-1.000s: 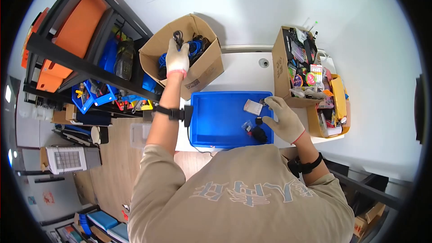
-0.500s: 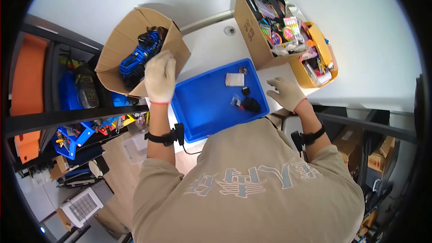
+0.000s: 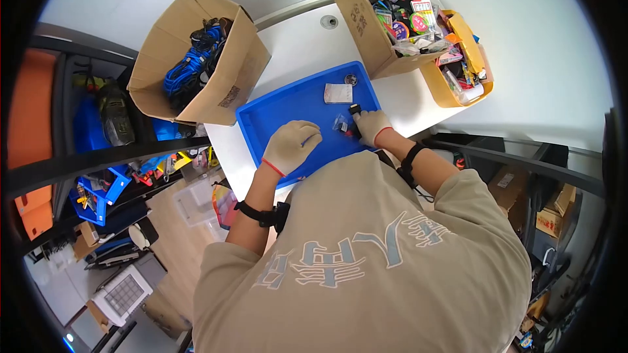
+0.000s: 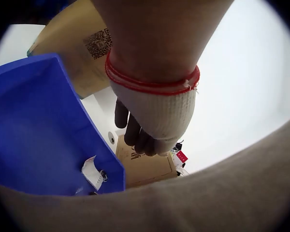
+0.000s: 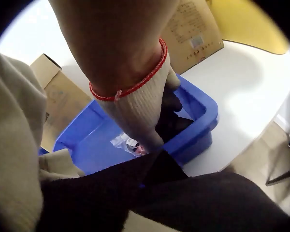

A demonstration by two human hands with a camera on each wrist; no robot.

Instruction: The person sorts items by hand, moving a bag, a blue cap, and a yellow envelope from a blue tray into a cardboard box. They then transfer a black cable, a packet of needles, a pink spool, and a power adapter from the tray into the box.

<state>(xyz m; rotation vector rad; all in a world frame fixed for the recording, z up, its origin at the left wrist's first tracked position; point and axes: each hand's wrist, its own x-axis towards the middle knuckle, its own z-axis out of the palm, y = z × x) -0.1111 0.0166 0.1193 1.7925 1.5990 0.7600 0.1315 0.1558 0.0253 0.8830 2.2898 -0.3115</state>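
In the head view my left hand [image 3: 292, 147] hovers above the left part of the blue tray [image 3: 275, 111], with fingers loosely bent and no object visible in them. The left wrist view shows the same hand [image 4: 152, 116] with bent fingers. My right hand [image 3: 371, 125] is down at the tray's right side; in the right wrist view this hand [image 5: 140, 113] grips a black bundle [image 5: 176, 124], partly hidden by the fingers. A small black piece [image 3: 355, 109] lies by its fingertips. Beside it are a clear packet [image 3: 340, 121] and a white paper [image 3: 338, 93].
A cardboard box [image 3: 242, 85] with blue and black cables stands at the left of the white table [image 3: 294, 39]. At the right are a packed cardboard box [image 3: 366, 33] and a yellow bin [image 3: 441, 89]. A dark shelf frame [image 3: 98, 153] runs along the left.
My left hand has left the cable box, without the dark cable seen earlier, and come over the tray. My right hand has moved left onto the black bundle. The view has turned.
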